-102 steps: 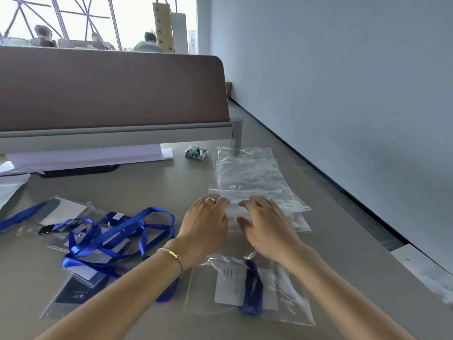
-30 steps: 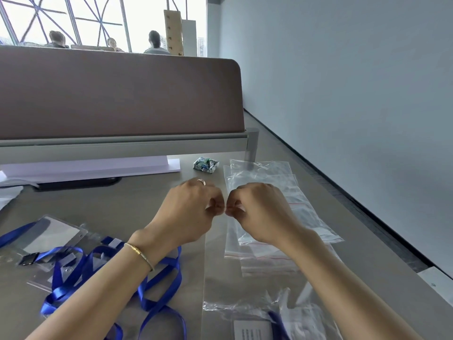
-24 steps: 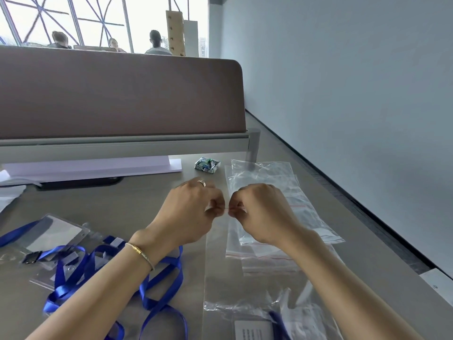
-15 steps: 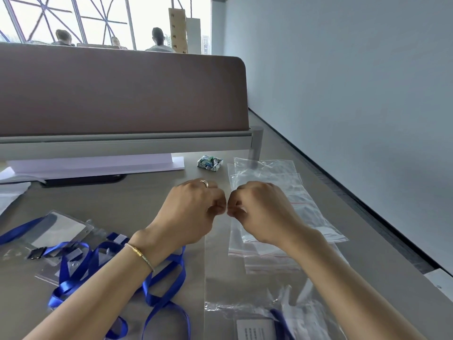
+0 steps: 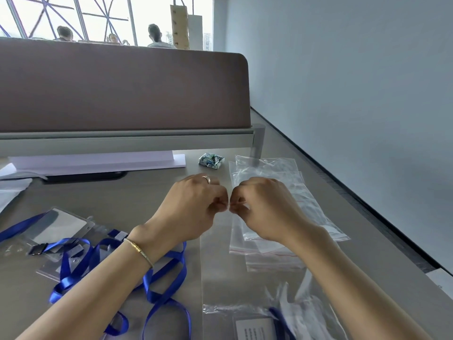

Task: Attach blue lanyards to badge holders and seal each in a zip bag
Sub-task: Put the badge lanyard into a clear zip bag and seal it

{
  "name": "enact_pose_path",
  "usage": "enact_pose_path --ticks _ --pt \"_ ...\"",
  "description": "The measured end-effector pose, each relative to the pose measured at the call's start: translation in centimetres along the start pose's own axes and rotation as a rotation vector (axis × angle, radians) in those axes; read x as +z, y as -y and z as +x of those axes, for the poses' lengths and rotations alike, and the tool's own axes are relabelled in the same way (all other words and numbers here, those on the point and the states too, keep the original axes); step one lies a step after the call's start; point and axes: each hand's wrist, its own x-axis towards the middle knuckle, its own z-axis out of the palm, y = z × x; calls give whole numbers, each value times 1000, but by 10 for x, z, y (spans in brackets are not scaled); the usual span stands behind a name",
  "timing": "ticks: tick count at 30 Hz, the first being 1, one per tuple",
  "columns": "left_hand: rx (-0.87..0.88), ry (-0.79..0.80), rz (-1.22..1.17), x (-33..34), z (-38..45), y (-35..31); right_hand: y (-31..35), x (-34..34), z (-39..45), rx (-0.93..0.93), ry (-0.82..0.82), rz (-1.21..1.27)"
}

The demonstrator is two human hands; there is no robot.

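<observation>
Above mid-tabletop (image 5: 152, 192), left hand (image 5: 193, 204) and right hand (image 5: 264, 207) meet knuckle to knuckle, fingers curled shut, pinching the top edge of a clear zip bag (image 5: 220, 266) that hangs down toward the near edge. Spare zip bags (image 5: 282, 182) stacked toward right edge. Blue lanyards (image 5: 161, 288) and badge holders (image 5: 61, 227) lie left. Bagged badge (image 5: 255, 327) at near edge.

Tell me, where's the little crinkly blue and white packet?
The packet lies far back on the desk, beside the top left corner of the empty zip bags, just beyond the left hand.
</observation>
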Motion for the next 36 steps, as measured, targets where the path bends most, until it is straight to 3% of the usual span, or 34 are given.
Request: enact_pose_path --ticks 4,10,14,20,36 --pt "-43 -3 -35 -4 1 5 -6 -5 -1 59 -9 30" --pt "-21 72 22 -9 1 -1 1 -3 -1 -5 -30 -34" --pt "11 28 12 -5 2 -6 4 -4 -1 -19 -34 -22" --pt "-3 -13 -13 -7 1 1 -6 -9 -1 89 -11 65" --pt "-66 37 -61 -7 1 10 -25 -12 -3 129 81 123"
